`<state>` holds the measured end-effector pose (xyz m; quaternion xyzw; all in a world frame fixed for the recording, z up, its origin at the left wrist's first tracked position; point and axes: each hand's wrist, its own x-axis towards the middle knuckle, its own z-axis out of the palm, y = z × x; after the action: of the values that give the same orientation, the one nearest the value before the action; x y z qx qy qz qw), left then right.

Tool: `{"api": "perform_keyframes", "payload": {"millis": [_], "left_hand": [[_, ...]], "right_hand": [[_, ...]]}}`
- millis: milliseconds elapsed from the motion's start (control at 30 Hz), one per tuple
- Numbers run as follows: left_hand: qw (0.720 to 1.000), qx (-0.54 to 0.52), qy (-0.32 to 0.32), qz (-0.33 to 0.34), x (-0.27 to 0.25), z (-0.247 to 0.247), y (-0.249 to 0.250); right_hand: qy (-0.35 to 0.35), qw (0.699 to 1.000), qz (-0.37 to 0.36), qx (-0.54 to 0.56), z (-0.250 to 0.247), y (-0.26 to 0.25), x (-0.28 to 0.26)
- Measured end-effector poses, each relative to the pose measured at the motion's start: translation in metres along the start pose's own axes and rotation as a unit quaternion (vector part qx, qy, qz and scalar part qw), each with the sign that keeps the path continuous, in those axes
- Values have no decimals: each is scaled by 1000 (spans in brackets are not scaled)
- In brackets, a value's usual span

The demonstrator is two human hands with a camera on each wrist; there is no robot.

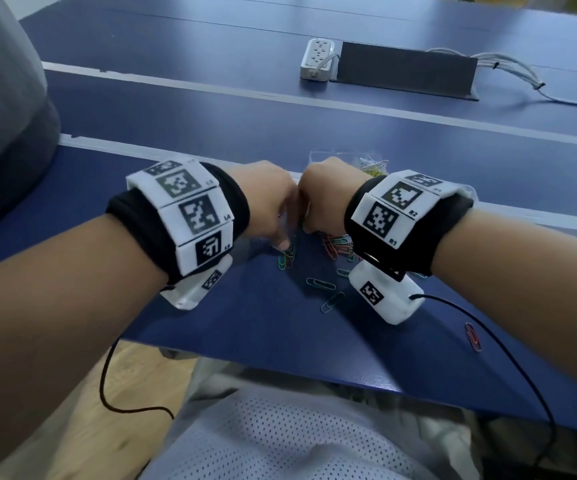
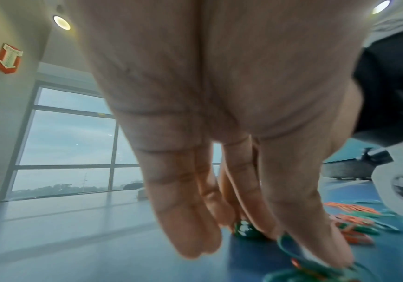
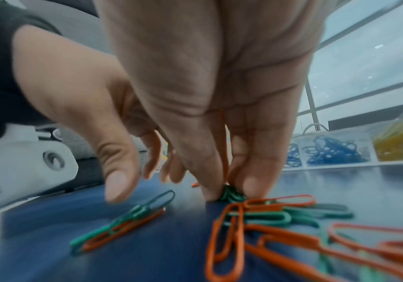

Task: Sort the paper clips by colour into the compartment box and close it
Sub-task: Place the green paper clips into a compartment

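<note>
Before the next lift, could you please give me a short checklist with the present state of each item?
1. Right hand pinches green clips: ok.
2. Only green in that pinch: not ok, an orange clip runs up between the fingers.
3. Left hand has a clip: cannot tell.
4. Box open: cannot tell.
5. Blue clips and yellow clips in separate compartments: ok.

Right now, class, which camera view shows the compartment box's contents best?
The right wrist view: the compartment box shows blue clips and yellow clips in separate compartments. In the head view the right hand hides most of it. The left wrist view does not show it.
</note>
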<state>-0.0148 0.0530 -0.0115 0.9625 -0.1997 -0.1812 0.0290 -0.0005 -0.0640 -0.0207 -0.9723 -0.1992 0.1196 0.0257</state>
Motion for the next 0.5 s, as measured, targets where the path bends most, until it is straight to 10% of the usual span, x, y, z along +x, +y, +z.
{"api": "perform_keyframes", "payload": {"millis": [500], "left_hand": [[997, -40, 11, 67, -5, 12, 0]], "right_hand": [[-32, 996, 31, 82, -1, 14, -6]]}}
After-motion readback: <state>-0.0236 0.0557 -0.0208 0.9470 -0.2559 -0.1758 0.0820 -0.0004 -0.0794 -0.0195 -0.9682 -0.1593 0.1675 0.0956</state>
